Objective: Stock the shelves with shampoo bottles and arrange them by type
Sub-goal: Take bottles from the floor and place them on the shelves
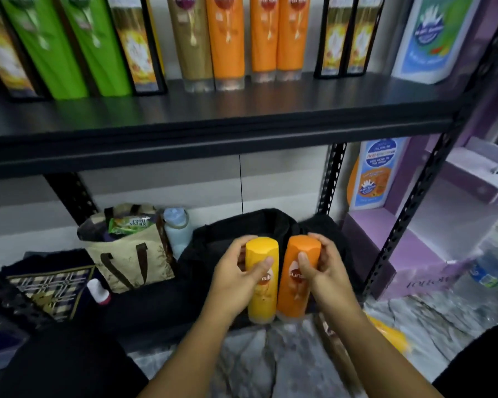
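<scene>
My left hand (236, 278) grips a yellow shampoo bottle (261, 300), and my right hand (324, 271) grips an orange shampoo bottle (295, 291). Both bottles are held side by side, touching, below the black shelf (213, 119). On that shelf stand two green bottles (69, 47), a gold bottle (189, 38), three orange bottles (259, 33) and black-framed bottles (345, 35) in a row.
A black bag (213, 254) lies open behind the held bottles. A beige tote bag (127, 254) and a pale blue bottle (177, 228) stand to its left. Blue-and-white refill pouches (434, 35) sit at the right. A yellow object (391, 334) lies on the marble floor (414, 311).
</scene>
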Available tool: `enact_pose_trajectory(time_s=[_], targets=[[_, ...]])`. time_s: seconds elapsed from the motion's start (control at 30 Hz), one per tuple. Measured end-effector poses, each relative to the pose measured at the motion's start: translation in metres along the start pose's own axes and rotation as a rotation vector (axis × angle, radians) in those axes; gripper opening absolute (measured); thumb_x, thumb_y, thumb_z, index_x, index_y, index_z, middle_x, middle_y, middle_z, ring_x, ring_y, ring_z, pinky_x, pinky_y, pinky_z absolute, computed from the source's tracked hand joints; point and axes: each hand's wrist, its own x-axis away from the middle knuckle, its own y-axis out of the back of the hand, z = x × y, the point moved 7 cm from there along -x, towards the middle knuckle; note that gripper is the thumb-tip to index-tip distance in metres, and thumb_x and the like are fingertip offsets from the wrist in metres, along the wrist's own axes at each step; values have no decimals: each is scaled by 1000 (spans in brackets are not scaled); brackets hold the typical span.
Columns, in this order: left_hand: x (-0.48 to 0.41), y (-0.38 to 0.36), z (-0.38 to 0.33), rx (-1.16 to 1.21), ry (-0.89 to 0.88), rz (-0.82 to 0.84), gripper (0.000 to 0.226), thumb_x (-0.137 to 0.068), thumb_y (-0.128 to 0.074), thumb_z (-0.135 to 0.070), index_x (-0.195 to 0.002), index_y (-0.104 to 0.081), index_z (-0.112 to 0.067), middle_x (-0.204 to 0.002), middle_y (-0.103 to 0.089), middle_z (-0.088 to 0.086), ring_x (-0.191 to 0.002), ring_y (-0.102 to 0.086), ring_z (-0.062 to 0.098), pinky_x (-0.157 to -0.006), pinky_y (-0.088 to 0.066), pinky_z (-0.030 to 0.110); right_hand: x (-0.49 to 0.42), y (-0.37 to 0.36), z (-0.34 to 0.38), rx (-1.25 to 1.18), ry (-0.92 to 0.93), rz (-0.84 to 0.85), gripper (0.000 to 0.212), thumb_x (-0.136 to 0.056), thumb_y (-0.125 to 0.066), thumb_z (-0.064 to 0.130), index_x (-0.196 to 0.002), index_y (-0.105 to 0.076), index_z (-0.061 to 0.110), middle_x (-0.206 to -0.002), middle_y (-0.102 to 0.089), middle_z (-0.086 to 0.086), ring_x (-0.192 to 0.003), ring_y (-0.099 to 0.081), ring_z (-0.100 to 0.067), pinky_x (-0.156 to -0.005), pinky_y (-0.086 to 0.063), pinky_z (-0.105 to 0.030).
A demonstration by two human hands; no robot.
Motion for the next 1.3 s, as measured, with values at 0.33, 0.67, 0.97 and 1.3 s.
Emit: enact_pose_trajectory(time_s=[0.33,0.67,0.97,1.3], targets=[[-42,61,-300,79,-528,-75,32,-86,-74,-46,-115,-68,-35,-105,-76,-12,-99,-73,5,-83,-61,32,-46,-12,303,-13,453,111,39,-89,-64,49,-126,-55,39,-111,-73,9,-100,-73,-11,-83,-59,-39],[-109,82,-428,-13,-688,-260,40,-84,-71,-64,-113,-63,-37,-99,-74,-12,-88,-74,7,-78,-65,42,-98,-34,442,-139,595,99,30,-95,-62,46,-122,-57,32,-109,-75,5,-92,-76,-16,-76,-63,-42],[-147,70,-400,-110,-590,-292,43,-91,-64,-61,-125,-59,-35,-98,-70,-15,-87,-70,2,-79,-64,37,-146,-42,410,-52,493,137,43,-97,-59,50,-136,-49,34,-121,-70,1,-101,-74,-21,-85,-61,-49],[-136,64,-306,-495,-418,113,48,-88,-75,-49,-127,-47,-52,-117,-64,-28,-103,-61,-13,-87,-50,12,-152,-25,316,500,279,393,73,-86,-78,36,-136,-27,52,-126,-55,25,-115,-57,-3,-103,-45,-31]])
